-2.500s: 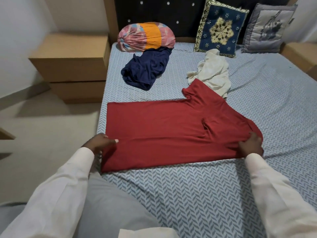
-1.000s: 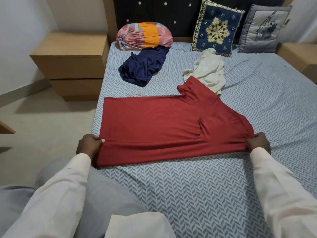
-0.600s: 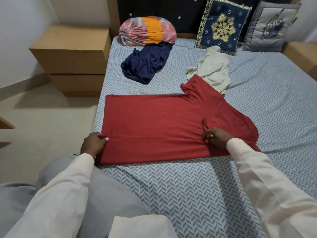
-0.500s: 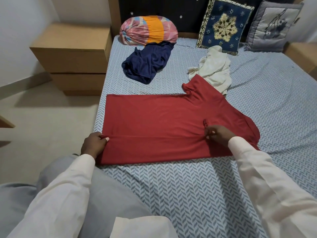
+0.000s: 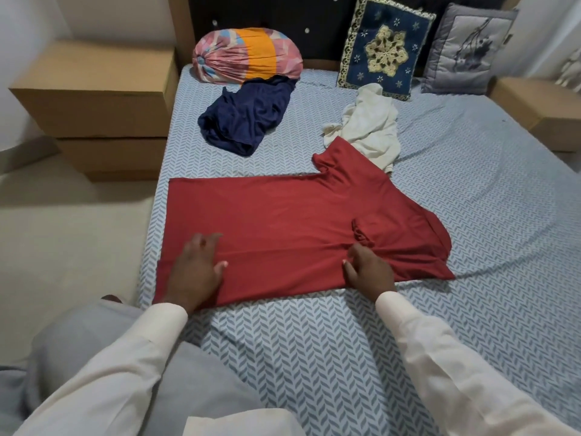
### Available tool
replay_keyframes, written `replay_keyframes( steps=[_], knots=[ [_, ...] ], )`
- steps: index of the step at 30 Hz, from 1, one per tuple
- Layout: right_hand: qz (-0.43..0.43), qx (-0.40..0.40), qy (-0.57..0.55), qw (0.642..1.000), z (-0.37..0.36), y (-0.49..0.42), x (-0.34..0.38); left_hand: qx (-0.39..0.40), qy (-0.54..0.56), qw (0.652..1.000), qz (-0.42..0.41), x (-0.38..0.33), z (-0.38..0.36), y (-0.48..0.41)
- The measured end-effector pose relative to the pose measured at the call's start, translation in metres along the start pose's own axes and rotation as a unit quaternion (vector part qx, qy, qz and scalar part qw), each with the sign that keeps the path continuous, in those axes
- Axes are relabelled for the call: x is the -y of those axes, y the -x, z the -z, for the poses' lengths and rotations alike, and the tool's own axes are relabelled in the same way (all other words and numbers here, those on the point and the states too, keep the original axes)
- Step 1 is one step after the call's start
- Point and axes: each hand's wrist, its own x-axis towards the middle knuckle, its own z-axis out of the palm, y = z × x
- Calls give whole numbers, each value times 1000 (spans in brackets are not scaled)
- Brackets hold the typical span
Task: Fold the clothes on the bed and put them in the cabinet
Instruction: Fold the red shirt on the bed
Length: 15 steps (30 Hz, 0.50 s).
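A red shirt (image 5: 283,221) lies spread flat on the bed (image 5: 314,335), its near long edge folded over and one sleeve pointing toward the headboard. My left hand (image 5: 198,269) lies flat on the shirt's lower left part with fingers spread. My right hand (image 5: 367,269) presses on the fold next to the bunched sleeve seam, where wrinkles gather; its fingertips are partly hidden. A crumpled navy garment (image 5: 245,121) and a crumpled cream garment (image 5: 371,130) lie farther up the bed.
A brown bedside cabinet (image 5: 94,89) stands left of the bed, and another (image 5: 540,102) at the right. A striped bolster (image 5: 248,58), a blue cushion (image 5: 383,48) and a grey cushion (image 5: 465,51) lean at the headboard. Floor lies to the left.
My right hand left the shirt's far right corner and came to the sleeve seam. My left hand let go of the left hem and now lies flat further in on the shirt.
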Motion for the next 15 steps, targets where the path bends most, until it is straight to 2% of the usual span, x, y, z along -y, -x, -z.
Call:
replay_keyframes(
  steps=[2,4,7,9,12,14,15],
  knots=[
    [-5,27,-2,1000,0,5,-20,121,39,990,-56,-36,-16,3],
    [-68,4,-13,998,9,3,-56,221,10,972,-80,-63,-36,5],
    [-246,-67,-18,967,36,-7,-105,251,-58,963,-78,-75,-48,3],
    [-309,-92,-22,946,53,-18,-119,263,-61,961,-60,-73,-48,0],
    [-248,-71,-49,965,62,-56,-117,275,-55,959,-48,-73,-49,0],
    [-215,10,-83,973,57,-89,-107,270,-52,961,-42,-74,-52,1],
    [-225,49,-118,966,53,-102,-102,267,-54,961,-41,-75,-53,3]
  ],
)
